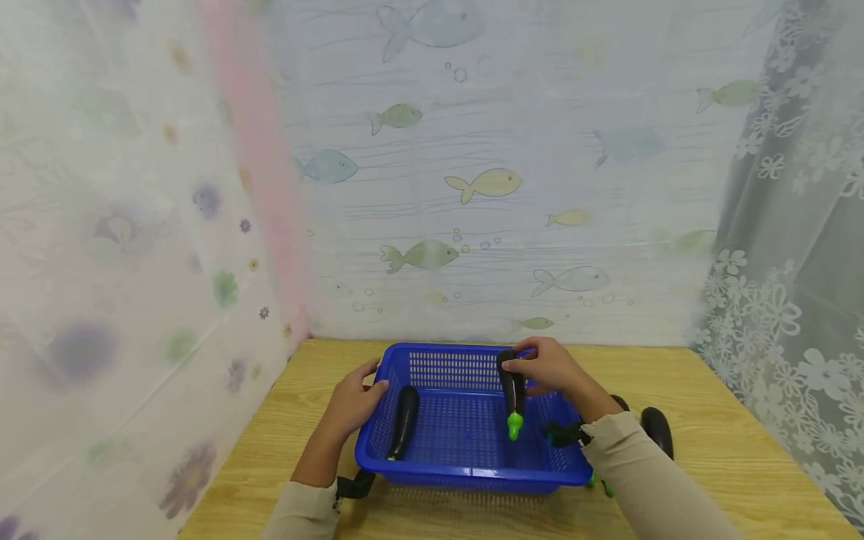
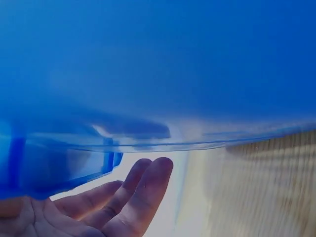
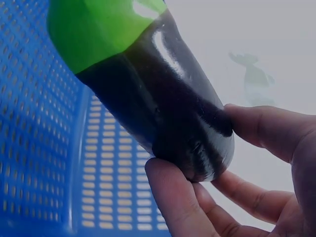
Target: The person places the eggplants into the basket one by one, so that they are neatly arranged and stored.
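My right hand pinches a dark eggplant near its blunt end, holding it over the right half of a blue plastic basket. The eggplant's bright green stem cap points down toward me in the head view. Thumb and fingertips press on opposite sides of its glossy dark skin in the right wrist view. A second eggplant lies inside along the basket's left wall. At the left rim, my left hand holds the basket, thumb over the edge and fingers outside below the rim.
More eggplants lie on the wooden table right of the basket, partly hidden by the right forearm. Green stems show near the basket's front right corner. Patterned curtains stand behind and at both sides of the table.
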`<action>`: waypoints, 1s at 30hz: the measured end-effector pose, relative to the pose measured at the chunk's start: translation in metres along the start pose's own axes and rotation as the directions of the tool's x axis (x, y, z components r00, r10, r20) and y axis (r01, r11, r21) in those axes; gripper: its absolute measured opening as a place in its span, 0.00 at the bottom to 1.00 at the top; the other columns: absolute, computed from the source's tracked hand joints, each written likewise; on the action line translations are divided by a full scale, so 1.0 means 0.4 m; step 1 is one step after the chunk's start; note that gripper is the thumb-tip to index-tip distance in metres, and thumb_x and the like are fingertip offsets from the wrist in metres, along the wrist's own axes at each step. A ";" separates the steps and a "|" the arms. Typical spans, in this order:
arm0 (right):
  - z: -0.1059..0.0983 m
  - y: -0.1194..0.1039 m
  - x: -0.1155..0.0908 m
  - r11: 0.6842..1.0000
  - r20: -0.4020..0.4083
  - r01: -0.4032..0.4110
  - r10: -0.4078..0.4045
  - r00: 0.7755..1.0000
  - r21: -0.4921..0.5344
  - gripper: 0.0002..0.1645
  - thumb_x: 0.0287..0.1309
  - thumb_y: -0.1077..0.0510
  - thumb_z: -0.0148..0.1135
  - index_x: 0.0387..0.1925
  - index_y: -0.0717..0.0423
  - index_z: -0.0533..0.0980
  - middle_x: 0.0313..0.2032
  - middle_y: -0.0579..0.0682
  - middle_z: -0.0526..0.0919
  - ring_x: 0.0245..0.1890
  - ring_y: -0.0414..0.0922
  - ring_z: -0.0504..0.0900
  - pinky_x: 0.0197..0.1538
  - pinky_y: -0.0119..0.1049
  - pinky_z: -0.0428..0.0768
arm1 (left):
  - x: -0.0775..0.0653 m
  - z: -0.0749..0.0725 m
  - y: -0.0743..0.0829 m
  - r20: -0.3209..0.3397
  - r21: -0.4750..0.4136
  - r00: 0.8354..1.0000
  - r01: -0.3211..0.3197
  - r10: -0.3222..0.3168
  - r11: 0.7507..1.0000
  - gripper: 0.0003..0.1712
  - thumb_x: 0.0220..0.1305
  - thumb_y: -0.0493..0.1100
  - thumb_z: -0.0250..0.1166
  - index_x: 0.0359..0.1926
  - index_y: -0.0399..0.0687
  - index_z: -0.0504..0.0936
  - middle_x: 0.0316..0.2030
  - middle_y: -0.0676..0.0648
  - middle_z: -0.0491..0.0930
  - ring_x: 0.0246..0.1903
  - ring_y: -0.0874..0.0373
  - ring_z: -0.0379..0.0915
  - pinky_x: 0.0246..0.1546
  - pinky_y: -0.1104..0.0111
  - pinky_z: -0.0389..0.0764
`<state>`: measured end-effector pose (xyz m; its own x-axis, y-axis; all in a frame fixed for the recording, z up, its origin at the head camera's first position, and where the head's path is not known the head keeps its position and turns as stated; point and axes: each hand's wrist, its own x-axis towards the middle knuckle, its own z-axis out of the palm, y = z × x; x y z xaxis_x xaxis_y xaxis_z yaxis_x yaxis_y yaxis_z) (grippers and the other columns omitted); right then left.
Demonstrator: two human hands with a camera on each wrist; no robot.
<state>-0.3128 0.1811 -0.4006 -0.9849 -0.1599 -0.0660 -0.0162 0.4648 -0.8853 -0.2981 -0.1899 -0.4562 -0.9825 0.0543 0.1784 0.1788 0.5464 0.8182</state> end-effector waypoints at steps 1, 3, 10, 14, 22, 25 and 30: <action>0.007 0.000 0.005 1.000 0.000 0.001 -0.001 1.000 -0.006 0.37 0.63 0.51 0.72 0.68 0.64 0.71 0.58 0.69 0.79 0.47 0.54 0.88 0.39 0.51 0.88 | 0.003 0.002 0.001 -0.003 0.019 1.000 -0.005 0.005 1.000 0.34 0.73 0.45 0.61 0.76 0.41 0.67 0.71 0.35 0.72 0.54 0.39 0.84 0.45 0.51 0.86; 0.022 -0.003 0.013 1.000 -0.005 -0.002 0.002 1.000 -0.008 0.36 0.63 0.51 0.72 0.67 0.63 0.72 0.57 0.68 0.79 0.46 0.54 0.88 0.39 0.51 0.88 | 0.010 0.007 0.000 -0.005 0.036 1.000 -0.011 0.011 0.999 0.33 0.74 0.45 0.60 0.76 0.40 0.68 0.71 0.35 0.72 0.54 0.39 0.83 0.48 0.50 0.85; 0.072 -0.019 0.038 0.999 0.011 -0.032 0.032 0.999 0.028 0.35 0.61 0.55 0.73 0.65 0.65 0.73 0.54 0.67 0.80 0.44 0.54 0.88 0.40 0.53 0.88 | 0.018 0.021 -0.013 -0.008 0.055 1.000 -0.009 0.010 0.998 0.31 0.75 0.45 0.57 0.75 0.41 0.69 0.70 0.35 0.73 0.55 0.39 0.83 0.47 0.51 0.85; 0.097 -0.019 0.054 0.997 0.024 -0.047 0.045 0.999 0.054 0.35 0.61 0.55 0.73 0.65 0.65 0.72 0.54 0.66 0.81 0.45 0.54 0.88 0.38 0.50 0.88 | 0.019 0.025 -0.017 -0.018 0.068 0.999 -0.028 0.029 0.997 0.31 0.75 0.44 0.57 0.75 0.41 0.69 0.70 0.35 0.73 0.57 0.39 0.82 0.50 0.49 0.84; 0.141 -0.004 0.085 0.997 0.019 -0.066 0.066 0.998 0.028 0.33 0.59 0.56 0.74 0.62 0.65 0.74 0.50 0.66 0.82 0.44 0.55 0.87 0.37 0.51 0.88 | 0.018 0.029 -0.015 -0.037 0.093 0.998 -0.051 0.054 0.994 0.31 0.74 0.43 0.57 0.75 0.39 0.69 0.70 0.35 0.73 0.67 0.38 0.72 0.61 0.45 0.76; 0.155 -0.001 0.089 0.996 0.021 -0.088 0.088 0.996 -0.001 0.32 0.58 0.56 0.75 0.60 0.66 0.75 0.50 0.66 0.82 0.45 0.57 0.87 0.37 0.51 0.88 | 0.018 0.030 -0.016 -0.044 0.106 0.997 -0.057 0.062 0.993 0.31 0.73 0.43 0.57 0.74 0.40 0.70 0.70 0.35 0.73 0.68 0.38 0.70 0.63 0.44 0.74; 0.182 -0.002 0.095 0.995 0.043 -0.095 0.095 0.995 -0.013 0.32 0.57 0.56 0.75 0.59 0.66 0.74 0.50 0.66 0.82 0.47 0.59 0.86 0.35 0.49 0.88 | 0.017 0.027 -0.015 -0.050 0.116 0.997 -0.045 0.051 0.992 0.31 0.73 0.44 0.57 0.74 0.42 0.71 0.69 0.35 0.73 0.67 0.38 0.72 0.62 0.44 0.76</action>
<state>-0.3375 0.1114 -0.4359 -0.9737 -0.1522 -0.1695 0.0748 0.4891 -0.8690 -0.3063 -0.1838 -0.4660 -0.9681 0.0404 0.2471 0.2156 0.6365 0.7406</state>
